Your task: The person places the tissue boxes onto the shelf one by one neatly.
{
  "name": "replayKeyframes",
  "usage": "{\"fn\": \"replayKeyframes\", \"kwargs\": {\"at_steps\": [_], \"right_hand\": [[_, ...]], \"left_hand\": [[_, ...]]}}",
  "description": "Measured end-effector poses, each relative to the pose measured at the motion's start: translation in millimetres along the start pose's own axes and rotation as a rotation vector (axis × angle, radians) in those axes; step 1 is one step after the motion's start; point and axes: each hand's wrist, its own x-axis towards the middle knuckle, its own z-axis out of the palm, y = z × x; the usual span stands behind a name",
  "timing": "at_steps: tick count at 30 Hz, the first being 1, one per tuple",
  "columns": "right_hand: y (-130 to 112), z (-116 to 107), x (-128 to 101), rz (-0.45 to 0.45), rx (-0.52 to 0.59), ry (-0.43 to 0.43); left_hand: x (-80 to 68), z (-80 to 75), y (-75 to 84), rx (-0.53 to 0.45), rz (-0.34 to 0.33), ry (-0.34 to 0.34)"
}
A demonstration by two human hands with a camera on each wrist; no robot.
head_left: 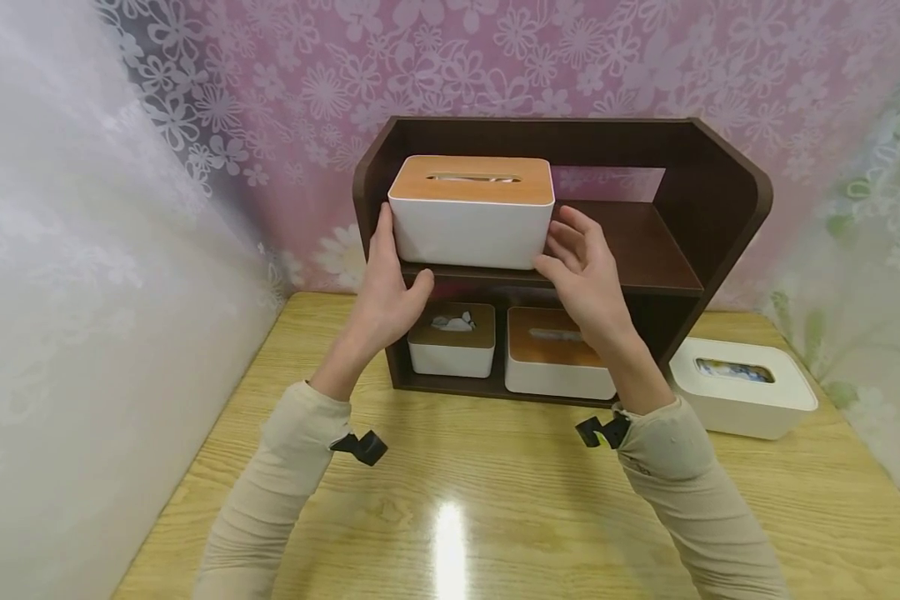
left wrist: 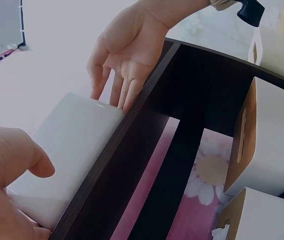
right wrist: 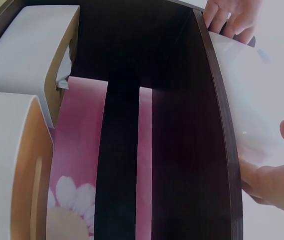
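A white tissue box with a wood-look lid [head_left: 471, 235] sits at the left of the upper shelf of a dark brown rack [head_left: 633, 237]. My left hand [head_left: 388, 292] lies along the box's left end, its fingers fairly straight and the thumb spread off the front. At the other end, my right hand [head_left: 588, 271] touches the lower right corner with loosely bent fingers. From the left wrist, the box's white side [left wrist: 77, 150] shows between both hands. In the right wrist view the box [right wrist: 249, 95] stands at the shelf edge, with the right hand [right wrist: 279, 185] by its near end.
On the lower shelf stand a smaller tissue box [head_left: 452, 354] with tissue poking out and a wider wood-lidded one [head_left: 551, 375]. An all-white tissue box [head_left: 746, 408] rests on the wooden table [head_left: 495, 492], right of the rack. Flowered curtains surround the table.
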Motion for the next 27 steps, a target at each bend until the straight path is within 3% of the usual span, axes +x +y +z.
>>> {"fn": "replayKeyframes", "kwargs": {"at_steps": [9, 18, 27], "right_hand": [[11, -24, -31, -0.056, 0.077, -0.043], [26, -40, -62, -0.145, 0.19, -0.1], [44, -50, -78, -0.171, 0.121, -0.16]], "left_hand": [[-20.7, 8.1, -6.1, 0.043, 0.082, 0.009], [-45.1, 17.0, -2.0, -0.007, 0.09, -0.059], [-64.8, 30.7, -5.4, -0.012, 0.136, -0.132]]}}
